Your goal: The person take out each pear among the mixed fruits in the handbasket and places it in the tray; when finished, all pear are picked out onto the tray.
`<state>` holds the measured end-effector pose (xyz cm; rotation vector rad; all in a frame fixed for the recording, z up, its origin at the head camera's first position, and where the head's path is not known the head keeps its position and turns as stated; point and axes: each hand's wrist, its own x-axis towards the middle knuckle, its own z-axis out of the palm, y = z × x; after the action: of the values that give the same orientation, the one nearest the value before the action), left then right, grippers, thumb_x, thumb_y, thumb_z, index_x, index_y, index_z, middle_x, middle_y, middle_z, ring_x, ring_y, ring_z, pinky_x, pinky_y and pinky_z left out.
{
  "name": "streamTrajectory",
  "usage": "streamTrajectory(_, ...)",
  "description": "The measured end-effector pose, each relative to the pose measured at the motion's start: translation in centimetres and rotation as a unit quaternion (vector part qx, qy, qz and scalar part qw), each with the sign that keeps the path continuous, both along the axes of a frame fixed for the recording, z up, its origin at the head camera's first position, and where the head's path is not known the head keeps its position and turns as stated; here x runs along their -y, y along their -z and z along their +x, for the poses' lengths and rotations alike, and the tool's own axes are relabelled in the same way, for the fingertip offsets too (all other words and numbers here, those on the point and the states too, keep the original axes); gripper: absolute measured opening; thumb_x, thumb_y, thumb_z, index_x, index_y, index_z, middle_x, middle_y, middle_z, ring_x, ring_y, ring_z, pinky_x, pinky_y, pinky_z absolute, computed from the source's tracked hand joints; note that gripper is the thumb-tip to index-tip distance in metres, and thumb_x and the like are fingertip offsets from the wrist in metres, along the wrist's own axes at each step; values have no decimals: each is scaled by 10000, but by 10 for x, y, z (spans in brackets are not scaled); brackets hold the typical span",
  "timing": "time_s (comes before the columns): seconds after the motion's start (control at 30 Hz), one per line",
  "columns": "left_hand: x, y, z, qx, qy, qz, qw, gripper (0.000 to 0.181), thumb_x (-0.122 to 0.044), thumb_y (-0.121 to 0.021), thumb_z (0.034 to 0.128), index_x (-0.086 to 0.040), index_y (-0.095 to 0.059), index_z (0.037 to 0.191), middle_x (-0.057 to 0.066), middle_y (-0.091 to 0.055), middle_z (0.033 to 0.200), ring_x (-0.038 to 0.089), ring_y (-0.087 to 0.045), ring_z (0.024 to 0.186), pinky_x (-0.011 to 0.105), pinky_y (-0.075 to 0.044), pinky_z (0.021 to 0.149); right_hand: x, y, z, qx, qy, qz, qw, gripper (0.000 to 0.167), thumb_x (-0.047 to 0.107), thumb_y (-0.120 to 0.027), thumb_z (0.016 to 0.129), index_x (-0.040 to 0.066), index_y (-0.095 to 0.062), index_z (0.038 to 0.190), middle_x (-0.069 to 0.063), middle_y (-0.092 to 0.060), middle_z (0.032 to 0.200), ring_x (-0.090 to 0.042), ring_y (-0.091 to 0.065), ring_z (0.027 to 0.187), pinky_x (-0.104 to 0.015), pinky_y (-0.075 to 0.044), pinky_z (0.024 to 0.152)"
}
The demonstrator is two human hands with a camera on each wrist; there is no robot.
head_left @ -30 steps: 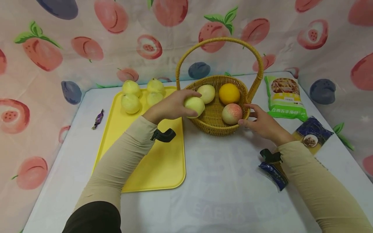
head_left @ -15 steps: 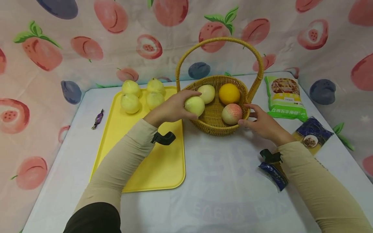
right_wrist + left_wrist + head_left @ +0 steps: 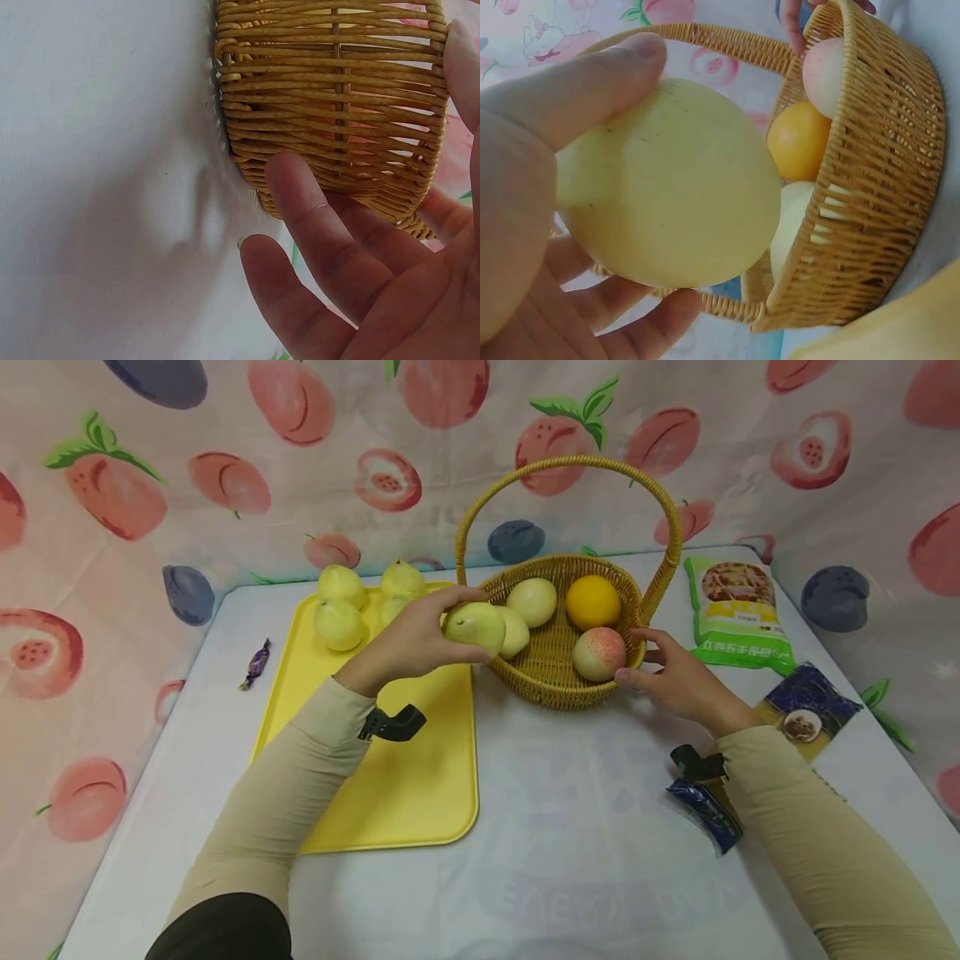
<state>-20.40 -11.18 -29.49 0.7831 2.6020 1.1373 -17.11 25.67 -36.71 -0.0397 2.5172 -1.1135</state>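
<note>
My left hand (image 3: 416, 639) grips a pale yellow-green pear (image 3: 475, 625) just outside the basket's left rim. In the left wrist view the pear (image 3: 671, 187) fills the middle, thumb above and fingers below. Another pale round fruit (image 3: 515, 633) shows right behind it at the rim. The wicker basket (image 3: 558, 695) also contains a pale fruit (image 3: 532, 602), an orange (image 3: 592, 602) and a peach (image 3: 599, 653). At the basket's right side my right hand (image 3: 678, 681) holds the rim. The right wrist view shows its fingers (image 3: 296, 184) curved along the woven wall.
A yellow tray (image 3: 420, 802) on the left bears several yellow pears (image 3: 339, 625), partly behind the left hand. Beyond its left edge lies a purple wrapped candy (image 3: 256, 665). On the right are a green food bag (image 3: 738, 610), a blue-and-gold packet (image 3: 810, 706) and a small blue packet (image 3: 705, 812).
My left hand has drawn left from the basket with the pear, whose stem end now shows. The pale fruit behind it has come into sight. The right hand stays on the rim.
</note>
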Motion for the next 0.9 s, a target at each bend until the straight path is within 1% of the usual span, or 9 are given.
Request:
streamTrajectory(0.13,13,0,5,-354,-53,-43,9993,709,-361,-834,826,-130,-554,1435,36,-498,1445,203,-492,1229,391,-458,933,0,-1,0,-21,-14,41,10000,997,568,-657,919,129,-97,1618,-338,-275,1540,-519,-325,1367,-688,-327,1039)
streamTrajectory(0.2,20,1,7,-420,-74,-76,9991,703,-348,-838,824,-120,-564,1430,45,-517,1426,219,-493,1244,403,-455,944,0,-1,0,-33,-4,41,10000,993,561,-659,921,127,-101,1618,-338,-276,1539,-519,-326,1367,-687,-330,1037)
streamTrajectory(0.3,32,2,10,-306,-190,-119,9993,691,-333,-839,825,-126,-569,1426,43,-538,1411,242,-512,1239,424,-453,968,1,-1,0,-40,12,47,10000,987,556,-662,921,128,-107,1617,-335,-279,1539,-517,-327,1366,-686,-330,1038)
streamTrajectory(0.4,45,4,13,-135,-367,-153,9991,677,-314,-830,837,-123,-564,1429,54,-518,1444,272,-483,1294,458,-430,1022,1,-1,0,-52,-4,58,10000,992,563,-661,919,129,-105,1618,-334,-277,1541,-517,-325,1369,-684,-327,1042)
streamTrajectory(0.5,58,7,15,12,-619,-180,9979,656,-302,-817,853,-134,-560,1433,57,-499,1470,289,-481,1303,478,-437,1014,1,-2,0,-58,-39,90,9999,1005,570,-655,918,121,-93,1619,-342,-271,1541,-523,-320,1371,-685,-323,1044)
streamTrajectory(0.63,76,12,18,125,-946,-336,9949,636,-326,-796,877,-151,-557,1439,69,-499,1471,312,-498,1283,496,-451,975,1,-2,1,-34,-61,74,9999,1014,576,-651,916,116,-84,1619,-344,-262,1544,-526,-315,1374,-683,-328,1042)
streamTrajectory(0.77,93,16,19,156,-1091,-554,9924,637,-380,-776,890,-145,-557,1440,94,-481,1485,365,-442,1332,554,-386,1043,1,-2,1,-25,-58,63,10000,1008,571,-651,919,115,-86,1618,-341,-261,1545,-525,-319,1372,-681,-335,1039)
streamTrajectory(0.9,105,20,19,154,-1169,-628,9910,622,-362,-766,903,-130,-555,1440,114,-456,1496,388,-402,1356,576,-340,1080,1,-2,0,-30,-24,105,9999,999,567,-653,921,123,-92,1618,-339,-268,1542,-524,-325,1366,-685,-334,1036)
